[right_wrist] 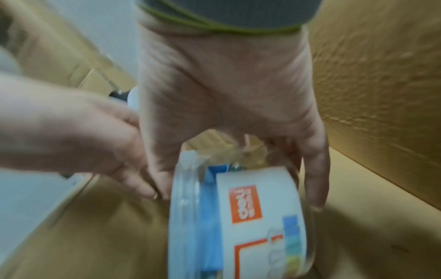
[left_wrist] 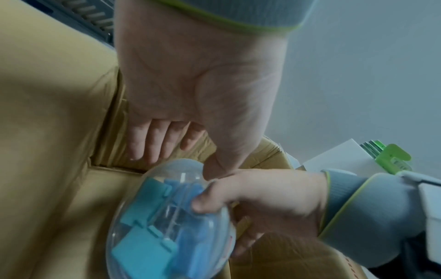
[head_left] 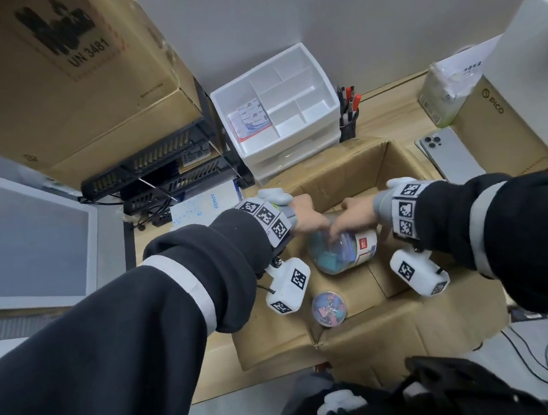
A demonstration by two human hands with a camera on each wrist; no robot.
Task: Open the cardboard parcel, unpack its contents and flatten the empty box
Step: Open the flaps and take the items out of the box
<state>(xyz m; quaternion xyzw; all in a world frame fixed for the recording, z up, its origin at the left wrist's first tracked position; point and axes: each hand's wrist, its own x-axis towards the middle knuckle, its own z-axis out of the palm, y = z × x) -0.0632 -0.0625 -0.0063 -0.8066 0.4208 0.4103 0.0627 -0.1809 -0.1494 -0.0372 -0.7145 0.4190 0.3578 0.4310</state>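
The open cardboard parcel (head_left: 344,170) stands on the desk in front of me, flaps spread. Inside it lies a clear plastic tub (head_left: 344,251) of blue clips on its side, with a white and orange label (right_wrist: 245,205). My right hand (head_left: 354,221) grips the tub (right_wrist: 190,226), thumb on the lid side and fingers round the labelled body. My left hand (head_left: 313,225) reaches in beside it; its fingers (left_wrist: 148,143) hang straight behind the tub (left_wrist: 162,217) and its thumb touches the lid's edge. A smaller round tub of coloured clips (head_left: 328,309) lies nearer me in the box.
A white drawer organiser (head_left: 275,110) and a pen pot (head_left: 347,121) stand behind the parcel. A phone (head_left: 450,156) and a PICO carton (head_left: 493,120) are at the right. Black trays (head_left: 153,164) under a big carton (head_left: 62,76) fill the left.
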